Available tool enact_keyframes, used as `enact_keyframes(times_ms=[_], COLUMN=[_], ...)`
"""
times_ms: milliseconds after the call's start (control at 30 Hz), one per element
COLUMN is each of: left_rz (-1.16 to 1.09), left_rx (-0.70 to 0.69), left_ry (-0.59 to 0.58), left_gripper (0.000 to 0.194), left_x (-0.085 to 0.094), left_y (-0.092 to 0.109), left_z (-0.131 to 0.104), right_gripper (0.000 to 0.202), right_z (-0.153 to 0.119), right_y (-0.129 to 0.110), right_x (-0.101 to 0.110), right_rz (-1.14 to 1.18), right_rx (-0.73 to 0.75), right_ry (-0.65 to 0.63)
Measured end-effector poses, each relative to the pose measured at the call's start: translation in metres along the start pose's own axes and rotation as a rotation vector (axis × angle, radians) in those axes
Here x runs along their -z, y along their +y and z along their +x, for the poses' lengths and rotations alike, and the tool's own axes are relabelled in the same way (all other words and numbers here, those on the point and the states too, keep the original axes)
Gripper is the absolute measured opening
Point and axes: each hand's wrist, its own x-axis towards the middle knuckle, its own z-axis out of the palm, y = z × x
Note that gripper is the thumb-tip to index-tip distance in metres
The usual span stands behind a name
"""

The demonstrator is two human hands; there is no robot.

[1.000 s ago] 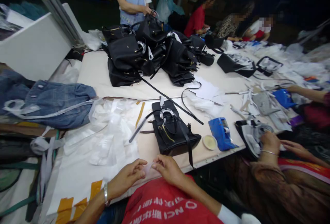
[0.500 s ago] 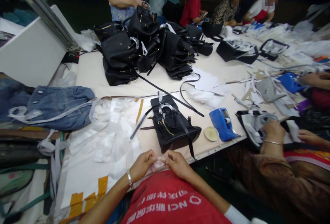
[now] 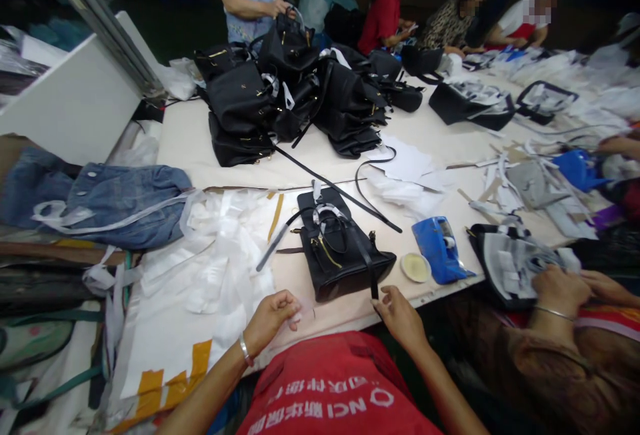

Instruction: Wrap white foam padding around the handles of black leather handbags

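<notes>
My left hand [image 3: 274,318] pinched a clear film [image 3: 304,313] between thumb and fingers. My right hand [image 3: 403,318] was at the strap's [image 3: 374,283] lower end; remotely, I couldn't tell whether it gripped. The bag [image 3: 345,260] lay just beyond, between both hands, a dish [image 3: 415,267] beyond my right.

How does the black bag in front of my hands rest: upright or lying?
Lying: the black bag has its gold zip facing upward.
</notes>
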Motion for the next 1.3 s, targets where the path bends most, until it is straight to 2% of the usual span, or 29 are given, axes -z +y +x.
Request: enact_keyframes(times_ms=[100,200,300,400,433,500,567,633,700,767,833,967,1000,1067,1100,1167,1233,1300], left_rz=[-0.016,-0.041,-0.08,-0.155,-0.18,-0.212,-0.218,-0.204,-0.174,-0.128,-0.081,-0.016,-0.012,-0.024,-0.039,-0.085,-0.144,-0.19], left_rx=[-0.039,-0.069,-0.114,-0.186,-0.206,-0.208,-0.163,-0.104,-0.089,-0.131,-0.189,-0.272,-0.292,-0.307,-0.299,-0.274,-0.263,-0.258], left_ry=[0.04,0.048,0.004,-0.146,-0.199,-0.276,-0.28,-0.227,-0.138,-0.049,0.017,0.051,0.053,0.054,0.057,0.087,0.164,0.257], left_gripper=[0.025,0.026,0.024,0.024,0.025,0.029,0.033,0.035,0.035,0.033,0.031,0.028,0.028,0.028,0.028,0.025,0.022,0.02], left_x=[0.006,0.013,0.014,0.0,-0.007,-0.019,-0.023,-0.016,-0.002,0.013,0.023,0.025,0.023,0.021,0.021,0.024,0.029,0.034], left_y=[0.004,0.007,0.017,0.029,0.03,0.029,0.021,0.011,0.002,-0.001,0.002,0.019,0.022,0.024,0.023,0.017,0.009,0.002], left_z=[0.001,0.0,-0.005,-0.009,-0.009,-0.007,-0.005,-0.006,-0.009,-0.014,-0.016,-0.015,-0.014,-0.013,-0.013,-0.014,-0.015,-0.015], right_gripper=[0.035,0.019,0.016,0.022,0.024,0.028,0.032,0.034,0.036,0.04,0.045,0.045,0.042,0.036,0.034,0.031,0.03,0.03], right_z=[0.005,0.004,0.003,0.008,0.012,0.025,0.044,0.065,0.082,0.088,0.079,0.039,0.03,0.022,0.023,0.029,0.038,0.042], right_y=[0.025,0.02,-0.017,-0.076,-0.097,-0.135,-0.161,-0.172,-0.173,-0.171,-0.17,-0.18,-0.183,-0.19,-0.192,-0.193,-0.192,-0.191], right_x=[-0.017,-0.017,0.006,0.03,0.035,0.037,0.034,0.03,0.024,0.018,0.009,-0.011,-0.016,-0.023,-0.025,-0.024,-0.017,-0.007], right_rz=[-0.215,-0.199,0.111,0.514,0.613,0.736,0.83,0.96,1.131,1.278,1.321,1.131,1.083,1.006,0.974,0.947,0.987,1.074], right_rx=[-0.002,0.06,0.194,0.275,0.292,0.312,0.304,0.252,0.146,0.042,-0.001,0.055,0.088,0.159,0.188,0.21,0.179,0.142], right_ry=[-0.205,-0.267,-0.371,-0.504,-0.499,-0.411,-0.282,-0.163,-0.058,-0.041,-0.182,-0.64,-0.712,-0.759,-0.736,-0.599,-0.416,-0.296])
